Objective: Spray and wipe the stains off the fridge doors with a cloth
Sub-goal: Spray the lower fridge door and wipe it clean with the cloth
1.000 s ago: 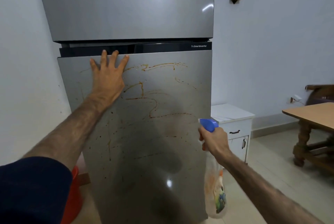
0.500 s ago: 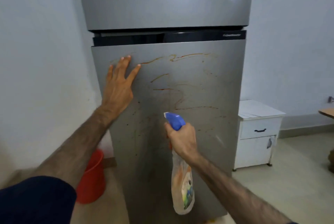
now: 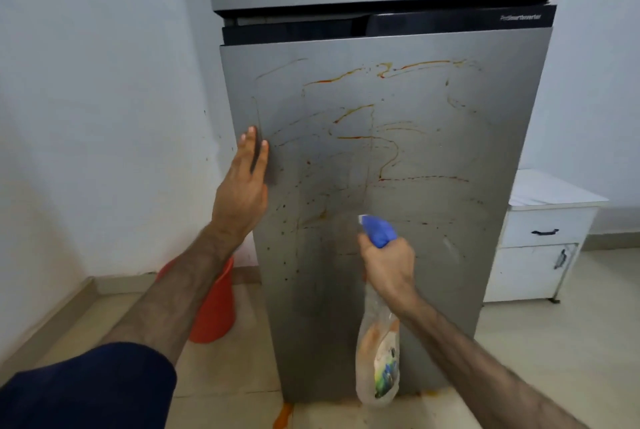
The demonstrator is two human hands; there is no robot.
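Red bucket (image 3: 214,311), white cabinet (image 3: 543,238), white walls (image 3: 97,82)

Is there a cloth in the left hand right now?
No, the left hand lies open and flat at the lower fridge door's left edge, holding nothing.

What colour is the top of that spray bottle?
Blue: the spray bottle's trigger head, seen in the head view.
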